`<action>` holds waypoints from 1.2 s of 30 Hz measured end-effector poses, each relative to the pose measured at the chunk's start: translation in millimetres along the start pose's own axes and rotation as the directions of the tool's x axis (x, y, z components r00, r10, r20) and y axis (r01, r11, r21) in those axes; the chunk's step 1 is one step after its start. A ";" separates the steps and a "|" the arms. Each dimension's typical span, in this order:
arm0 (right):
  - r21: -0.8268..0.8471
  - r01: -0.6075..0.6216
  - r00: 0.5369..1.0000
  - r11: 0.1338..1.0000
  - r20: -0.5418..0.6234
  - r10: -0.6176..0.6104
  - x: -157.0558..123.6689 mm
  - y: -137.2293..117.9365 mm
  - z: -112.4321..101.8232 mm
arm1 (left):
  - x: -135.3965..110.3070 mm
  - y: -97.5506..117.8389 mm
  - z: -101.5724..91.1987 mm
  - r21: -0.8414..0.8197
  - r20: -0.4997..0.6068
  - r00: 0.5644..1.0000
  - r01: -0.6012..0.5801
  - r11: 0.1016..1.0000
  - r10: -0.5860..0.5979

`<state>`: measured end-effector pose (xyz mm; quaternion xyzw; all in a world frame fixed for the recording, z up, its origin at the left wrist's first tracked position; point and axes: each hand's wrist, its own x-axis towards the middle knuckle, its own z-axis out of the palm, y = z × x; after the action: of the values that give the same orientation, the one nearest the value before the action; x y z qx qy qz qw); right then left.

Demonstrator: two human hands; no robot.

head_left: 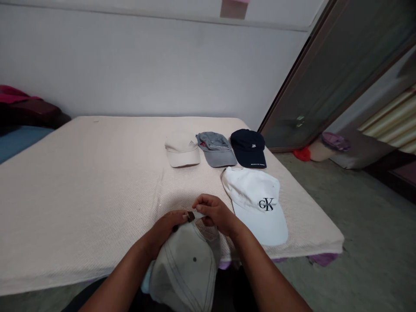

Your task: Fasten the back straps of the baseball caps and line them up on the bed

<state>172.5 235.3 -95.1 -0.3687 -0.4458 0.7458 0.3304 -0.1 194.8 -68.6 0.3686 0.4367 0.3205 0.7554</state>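
One gray cap point(190, 271) left of the white cap point(248, 190) is judged light and soft, best gripped at the strap point(199, 215) pinched by left hand point(167, 225) and right hand point(217, 211).

A low bed point(81, 195) with a pale, textured cover spreads across the room, purple cloth point(324, 259) showing under its near right edge. Behind the bed rises a plain pale wall point(146, 69), crossed high up by a narrow horizontal strip point(130, 16), with a brownish patch point(233, 8) above. Left of the bed lie dark and crimson fabrics point(29, 104) beside a blue surface point(22, 138). Right of it, a dark framed panel point(312, 82) slants upward; past its foot sit something red point(302, 154), a purple bundle point(334, 142) and cream-striped cloth point(393, 119). Bare grey-green floor point(373, 242) borders the bed's right side. The light is soft and dim.
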 end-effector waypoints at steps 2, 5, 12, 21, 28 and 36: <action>0.022 0.025 1.000 0.999 -0.006 -0.024 0.8 0.2 2.6 | -1.0 2.0 1.7 -0.009 0.005 1.000 0.008 1.000 -0.008; 0.039 0.047 0.999 0.998 -0.004 -0.047 1.4 0.6 5.0 | -1.2 3.0 3.0 -0.036 0.005 1.000 0.023 0.999 -0.023; 0.011 0.053 0.999 0.999 -0.011 -0.053 0.0 0.3 9.1 | 4.0 -5.8 0.1 -0.083 0.022 1.000 0.022 0.996 -0.020; -0.111 0.087 0.996 0.990 0.046 -0.082 -1.7 2.5 5.3 | 5.8 -7.3 -2.4 -0.122 0.095 0.995 0.001 0.992 0.010; -0.153 -0.048 0.989 0.987 0.131 0.068 -9.8 0.5 -8.4 | 2.8 -3.6 -3.0 -0.174 0.088 0.996 -0.007 0.985 0.023; -0.022 -0.043 0.993 0.999 0.109 0.046 -7.7 3.7 2.4 | 9.4 -13.1 -6.9 -0.021 -0.032 0.999 0.026 0.999 -0.027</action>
<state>173.9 226.6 -95.7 -0.3401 -0.4621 0.7678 0.2852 -0.4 197.4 -85.9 0.3496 0.4505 0.3212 0.7561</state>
